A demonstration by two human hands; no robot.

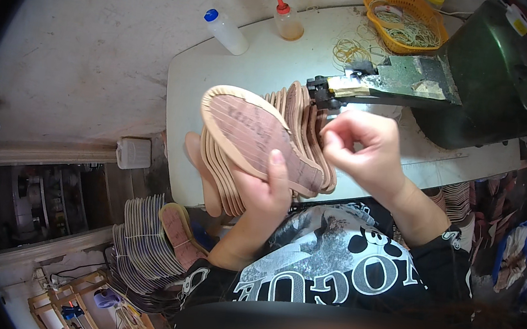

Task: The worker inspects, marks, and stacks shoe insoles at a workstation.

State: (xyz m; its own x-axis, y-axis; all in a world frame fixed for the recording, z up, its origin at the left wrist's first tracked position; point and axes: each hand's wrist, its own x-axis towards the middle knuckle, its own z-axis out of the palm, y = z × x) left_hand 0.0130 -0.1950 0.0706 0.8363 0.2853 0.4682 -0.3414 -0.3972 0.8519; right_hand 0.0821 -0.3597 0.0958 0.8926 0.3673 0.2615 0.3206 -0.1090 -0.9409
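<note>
My left hand (262, 189) grips a shoe insole (242, 126), brown on its face with a cream edging round the rim, its thumb pressed on the narrow part. The insole is tilted, with its wide rounded end up and to the left. Beside it my right hand (369, 152) is held up with thumb and fingers pinched together; whether anything is between them is too small to see. Behind and below the held insole stand rows of more insoles (215, 175), tan and brown, close together on the white table (184, 90).
A dark green sewing machine (416, 78) reaches in from the right. At the back are a yellow basket (373, 31) of elastic bands, loose bands (349, 52), a red-tipped bottle (289, 24) and a blue-capped bottle (226, 32). Tied insole stacks (141, 235) stand lower left.
</note>
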